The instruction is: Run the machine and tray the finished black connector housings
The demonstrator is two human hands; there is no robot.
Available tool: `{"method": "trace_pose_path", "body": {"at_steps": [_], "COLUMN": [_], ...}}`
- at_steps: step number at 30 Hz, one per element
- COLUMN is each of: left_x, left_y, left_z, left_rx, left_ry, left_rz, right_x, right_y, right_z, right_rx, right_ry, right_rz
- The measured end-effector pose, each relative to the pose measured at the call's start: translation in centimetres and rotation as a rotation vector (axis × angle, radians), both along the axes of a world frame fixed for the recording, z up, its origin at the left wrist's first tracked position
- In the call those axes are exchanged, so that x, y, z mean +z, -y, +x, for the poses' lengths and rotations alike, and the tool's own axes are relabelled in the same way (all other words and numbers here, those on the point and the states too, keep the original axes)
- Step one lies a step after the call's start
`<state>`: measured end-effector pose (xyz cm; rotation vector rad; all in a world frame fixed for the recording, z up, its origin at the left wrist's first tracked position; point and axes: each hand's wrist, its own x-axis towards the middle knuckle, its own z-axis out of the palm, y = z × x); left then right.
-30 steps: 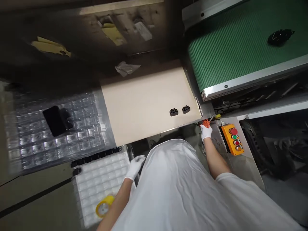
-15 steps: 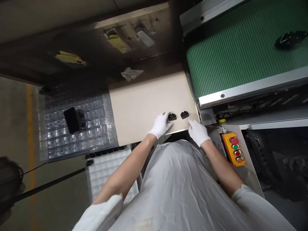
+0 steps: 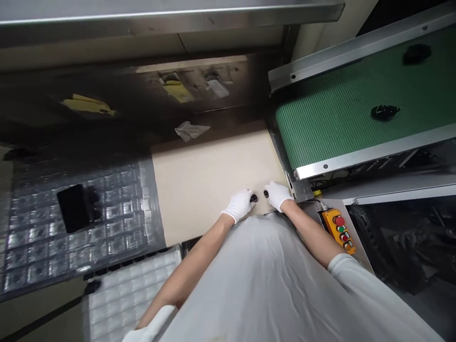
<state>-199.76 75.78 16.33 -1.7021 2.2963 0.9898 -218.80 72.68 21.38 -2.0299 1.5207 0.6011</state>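
My left hand [image 3: 239,205], in a white glove, is closed on a small black part [image 3: 253,198] with a knobbly upper side. Opposite it, my gloved right hand [image 3: 278,194] has its fingers closed round a second black part [image 3: 266,194], mostly hidden by the glove. Both hands are low over the near right corner of a beige board [image 3: 210,175], with a narrow gap between the two parts. Whether the parts rest on the board or are slightly lifted, I cannot tell.
To the right, a green conveyor belt [image 3: 335,114] carries a glossy black piece [image 3: 384,112] and a darker one [image 3: 416,53]. Below it is a yellow button box [image 3: 340,230]. Clear pocketed trays [image 3: 117,223] lie left, under a black rectangular object [image 3: 73,208]. Crumpled paper [image 3: 190,130] lies behind the board.
My right hand has moved onto the right-hand black part and closed round it. My left fingers have closed on the other. The glossy piece has shifted left on the belt; the view has tilted up.
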Motion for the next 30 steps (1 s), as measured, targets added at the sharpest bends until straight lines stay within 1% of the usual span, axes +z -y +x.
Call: {"method": "trace_pose_path", "body": {"at_steps": [3, 6, 8, 9, 10, 11, 12, 13, 14, 15, 16, 17, 18, 19, 20, 21, 22, 23, 24, 25, 26, 28, 29, 30], "left_x": [-0.2, 0.0, 0.2, 0.2, 0.2, 0.2, 0.2, 0.3, 0.3, 0.5, 0.7, 1.1, 1.6, 2.3, 3.2, 4.1, 5.2, 6.4, 7.7, 9.0, 10.4, 13.4, 15.1, 16.8], "left_y": [-0.2, -0.2, -0.3, -0.3, -0.4, -0.5, -0.6, -0.6, -0.6, -0.5, -0.1, 0.4, 1.2, 2.2, 3.3, 4.5, 5.7, 6.9, 8.0, 9.1, 10.2, 12.6, 13.9, 15.4], "left_z": [-0.4, -1.0, -1.2, -1.1, -0.9, -0.7, -0.2, 0.3, 0.9, 1.5, 2.1, 2.6, 3.0, 3.2, 3.2, 3.0, 2.6, 1.9, 1.1, 0.2, -0.9, -3.5, -5.2, -7.2], "left_rx": [-0.030, -0.059, -0.063, -0.058, -0.038, -0.005, 0.047, 0.116, 0.198, 0.281, 0.353, 0.409, 0.449, 0.472, 0.485, 0.493, 0.496, 0.494, 0.491, 0.482, 0.467, 0.421, 0.382, 0.330], "left_ry": [-0.048, -0.079, -0.074, -0.071, -0.082, -0.115, -0.166, -0.229, -0.294, -0.346, -0.378, -0.399, -0.409, -0.410, -0.400, -0.382, -0.361, -0.341, -0.329, -0.328, -0.337, -0.371, -0.400, -0.433], "left_rz": [0.004, 0.008, 0.008, 0.010, 0.021, 0.046, 0.086, 0.140, 0.207, 0.274, 0.326, 0.355, 0.356, 0.332, 0.290, 0.238, 0.186, 0.136, 0.087, 0.040, -0.002, -0.074, -0.100, -0.128], "right_x": [0.9, 2.1, 3.5, 4.6, 6.0, 7.9, 10.2, 12.7, 15.4, 18.1, 20.5, 22.6, 24.1, 25.1, 25.4, 25.3, 24.9, 24.2, 23.4, 22.7, 22.0, 21.0, 20.6, 20.4], "right_y": [0.0, -0.3, -0.9, -1.4, -2.0, -2.6, -3.0, -3.2, -3.0, -2.3, -1.0, 0.8, 3.1, 5.6, 8.3, 10.7, 12.8, 14.4, 15.4, 15.8, 15.6, 14.0, 13.0, 12.1], "right_z": [-0.1, 0.0, 0.2, 0.2, 0.2, -0.1, -0.6, -1.5, -2.9, -4.6, -6.6, -8.9, -11.4, -13.9, -16.2, -18.3, -20.1, -21.5, -22.7, -23.7, -24.5, -25.9, -26.4, -26.9], "right_rx": [-0.037, -0.088, -0.136, -0.165, -0.188, -0.197, -0.200, -0.199, -0.201, -0.245, -0.322, -0.415, -0.544, -0.666, -0.757, -0.805, -0.816, -0.788, -0.724, -0.633, -0.532, -0.359, -0.310, -0.292], "right_ry": [-0.031, -0.042, -0.043, -0.043, -0.040, -0.014, 0.044, 0.125, 0.253, 0.372, 0.427, 0.394, 0.294, 0.138, -0.010, -0.111, -0.183, -0.225, -0.237, -0.233, -0.220, -0.160, -0.123, -0.085], "right_rz": [0.010, 0.022, 0.014, 0.004, -0.006, 0.000, 0.017, 0.039, 0.071, 0.053, -0.029, -0.224, -0.450, -0.647, -0.758, -0.781, -0.751, -0.696, -0.642, -0.613, -0.613, -0.664, -0.695, -0.724]}}
